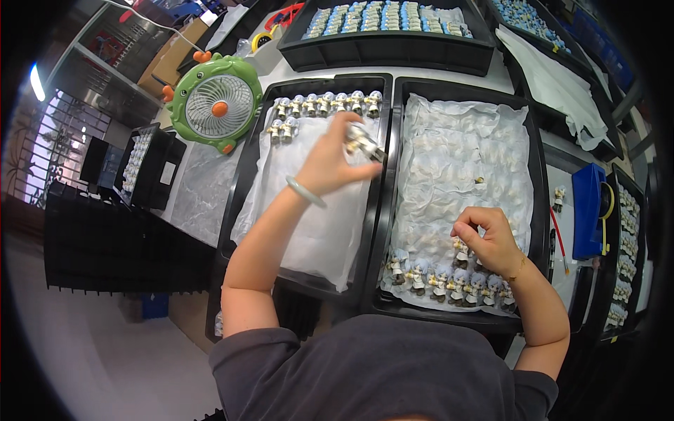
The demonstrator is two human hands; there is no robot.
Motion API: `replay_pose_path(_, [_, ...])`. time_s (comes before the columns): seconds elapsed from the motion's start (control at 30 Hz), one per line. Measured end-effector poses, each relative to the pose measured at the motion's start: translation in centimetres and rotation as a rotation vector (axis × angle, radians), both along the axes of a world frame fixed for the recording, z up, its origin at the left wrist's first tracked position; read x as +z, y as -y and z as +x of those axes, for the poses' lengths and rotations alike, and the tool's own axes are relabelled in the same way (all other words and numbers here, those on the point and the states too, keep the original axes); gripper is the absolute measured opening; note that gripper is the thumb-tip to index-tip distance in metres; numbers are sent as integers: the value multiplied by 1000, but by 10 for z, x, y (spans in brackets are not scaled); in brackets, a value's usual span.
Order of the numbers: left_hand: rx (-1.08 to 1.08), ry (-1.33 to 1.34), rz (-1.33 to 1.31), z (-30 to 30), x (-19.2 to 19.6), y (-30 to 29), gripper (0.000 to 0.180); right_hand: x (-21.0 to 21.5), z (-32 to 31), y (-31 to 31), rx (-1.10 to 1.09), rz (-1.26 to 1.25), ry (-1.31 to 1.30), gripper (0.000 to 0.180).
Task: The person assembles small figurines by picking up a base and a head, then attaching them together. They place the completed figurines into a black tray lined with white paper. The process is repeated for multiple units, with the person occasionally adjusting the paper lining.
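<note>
My left hand [328, 163] is over the left black tray [235, 203], its fingers closed round a small white-haired figurine [363, 144] that lies tilted in them. Beneath it, on white tissue paper, stand a back row of figurines [325, 104] and two more in a shorter row [282, 130]. Over the right black tray [540, 210] my right hand [493, 244] is pinched on the upper part of another figurine [460, 253]. A row of similar figurines [440, 282] lies along that tray's near side, partly hidden behind the hand.
A green fan [217, 105] stands at the back left. Behind the trays is a deep black bin [393, 48] of figurines. To the right are a blue holder [588, 210], a red stick [559, 238], a lone figurine [559, 199] and another filled tray [621, 281].
</note>
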State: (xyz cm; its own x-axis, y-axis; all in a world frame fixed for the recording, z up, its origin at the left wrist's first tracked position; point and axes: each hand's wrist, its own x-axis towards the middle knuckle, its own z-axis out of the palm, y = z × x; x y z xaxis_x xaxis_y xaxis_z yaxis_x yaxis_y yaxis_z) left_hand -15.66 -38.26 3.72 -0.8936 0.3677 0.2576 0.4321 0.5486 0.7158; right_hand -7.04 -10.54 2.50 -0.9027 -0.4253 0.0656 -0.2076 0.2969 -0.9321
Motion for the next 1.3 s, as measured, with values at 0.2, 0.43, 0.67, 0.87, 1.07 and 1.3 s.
replay_pose_path(0.2, [440, -382, -403, -70, -77, 104, 63, -1, 0, 0, 30, 9, -22, 20])
replay_pose_path(0.43, [456, -281, -642, -76, -93, 118, 76, 2, 0, -1, 26, 9, -24, 19])
replay_pose_path(0.67, [474, -58, -758, -85, -112, 134, 68, 1, 1, 1, 28, 0, -6, 20])
replay_pose_path(0.87, [413, -15, -610, -99, -126, 142, 69, 4, -2, -6, -54, -44, -94, 23])
replay_pose_path(1.07, [473, -190, -770, -88, -119, 126, 70, -1, -8, -11, -164, -128, -163, 26])
replay_pose_path(1.3, [395, -282, -595, -89, -99, 128, 68, 1, -7, -16, -113, -239, -163, 28])
